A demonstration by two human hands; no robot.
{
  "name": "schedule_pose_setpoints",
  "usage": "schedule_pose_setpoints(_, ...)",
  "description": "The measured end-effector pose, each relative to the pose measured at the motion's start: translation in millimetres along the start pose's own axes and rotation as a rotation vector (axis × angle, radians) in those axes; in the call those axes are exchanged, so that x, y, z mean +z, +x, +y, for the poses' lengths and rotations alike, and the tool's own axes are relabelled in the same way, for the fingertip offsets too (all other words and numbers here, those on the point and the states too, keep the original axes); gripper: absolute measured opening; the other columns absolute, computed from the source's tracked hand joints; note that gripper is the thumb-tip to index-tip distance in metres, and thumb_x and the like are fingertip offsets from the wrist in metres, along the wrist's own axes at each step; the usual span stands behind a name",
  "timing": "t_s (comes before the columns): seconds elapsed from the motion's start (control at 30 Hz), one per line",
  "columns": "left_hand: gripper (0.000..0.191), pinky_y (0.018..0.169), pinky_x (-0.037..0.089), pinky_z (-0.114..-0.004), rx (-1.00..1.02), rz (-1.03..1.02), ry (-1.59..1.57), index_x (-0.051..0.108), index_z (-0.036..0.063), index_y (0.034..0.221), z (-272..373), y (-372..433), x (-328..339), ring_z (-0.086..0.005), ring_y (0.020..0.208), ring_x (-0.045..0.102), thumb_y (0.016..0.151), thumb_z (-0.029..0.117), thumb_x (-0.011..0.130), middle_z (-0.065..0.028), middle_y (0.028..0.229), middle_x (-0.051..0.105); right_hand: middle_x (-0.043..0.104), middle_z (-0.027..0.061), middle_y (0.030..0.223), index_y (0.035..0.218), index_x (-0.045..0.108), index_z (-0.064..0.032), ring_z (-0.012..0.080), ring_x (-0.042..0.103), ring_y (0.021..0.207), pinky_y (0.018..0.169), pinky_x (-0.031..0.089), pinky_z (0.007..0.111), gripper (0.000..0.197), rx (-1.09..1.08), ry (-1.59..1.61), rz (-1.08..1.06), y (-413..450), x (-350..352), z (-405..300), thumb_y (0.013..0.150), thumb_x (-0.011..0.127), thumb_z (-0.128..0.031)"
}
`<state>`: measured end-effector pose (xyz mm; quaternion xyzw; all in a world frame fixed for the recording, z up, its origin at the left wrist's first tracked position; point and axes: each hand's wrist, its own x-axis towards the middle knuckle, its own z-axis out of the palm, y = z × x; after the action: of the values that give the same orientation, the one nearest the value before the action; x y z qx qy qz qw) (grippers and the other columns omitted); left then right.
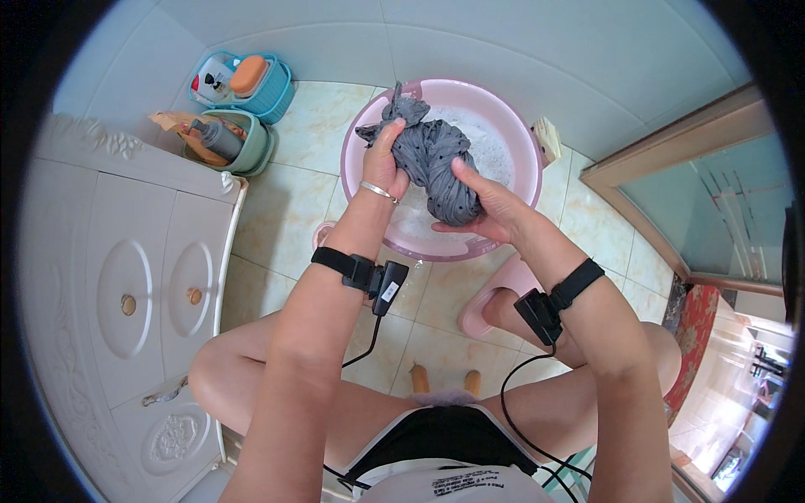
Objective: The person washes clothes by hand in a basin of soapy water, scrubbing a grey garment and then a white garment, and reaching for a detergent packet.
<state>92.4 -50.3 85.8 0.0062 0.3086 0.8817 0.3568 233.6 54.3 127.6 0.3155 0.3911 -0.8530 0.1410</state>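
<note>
A wet, twisted bundle of dark grey cloth with small black dots (440,165) is held up over a pink plastic basin (536,154). My left hand (383,160) grips the bundle's upper left part, its thumb on top near a knotted-looking end. My right hand (489,204) is wrapped round the lower right end, thumb above and fingers beneath. Soapy water with white suds (490,148) lies in the basin under the cloth. A silver bangle is on my left wrist, and a black strapped device is on each forearm.
At the upper left stand a blue basket (273,94) with a soap box and a green basket (258,148) with a grey pump bottle. A white carved cabinet (135,207) is on the left. A packet (547,141) lies between basin and wall. A framed glass door (692,201) stands right.
</note>
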Motion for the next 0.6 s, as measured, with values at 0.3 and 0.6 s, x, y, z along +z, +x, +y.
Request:
schedule_pose_setpoints(0.3, 0.034, 0.081, 0.049, -0.033, -0.436, -0.155, 0.428, 0.056, -0.0027, 0.102, 16, 19, -7, -0.0208, 0.087, 0.060, 0.081, 0.023, 0.062, -0.0097, 0.098, 0.061, 0.057, 0.0053, 0.098, 0.109, 0.052, -0.0036, 0.0163, 0.055, 0.089, 0.075, 0.044, 0.034, 0.058, 0.117, -0.546, -0.097, 6, -7, -10, 0.065, 0.074, -0.033)
schedule_pose_setpoints(0.6, 0.050, 0.064, 0.048, -0.033, -0.229, 0.045, 1.558, 0.060, -0.0114, 0.088, -8, 54, -9, -0.0259, 0.072, 0.062, 0.065, 0.033, 0.066, -0.0203, 0.084, 0.062, 0.062, 0.0195, 0.083, 0.096, 0.052, 0.0080, 0.0293, 0.063, 0.074, 0.068, 0.051, 0.034, 0.062, -0.195, -1.549, 0.359, 33, 13, -1, 0.057, 0.074, -0.035)
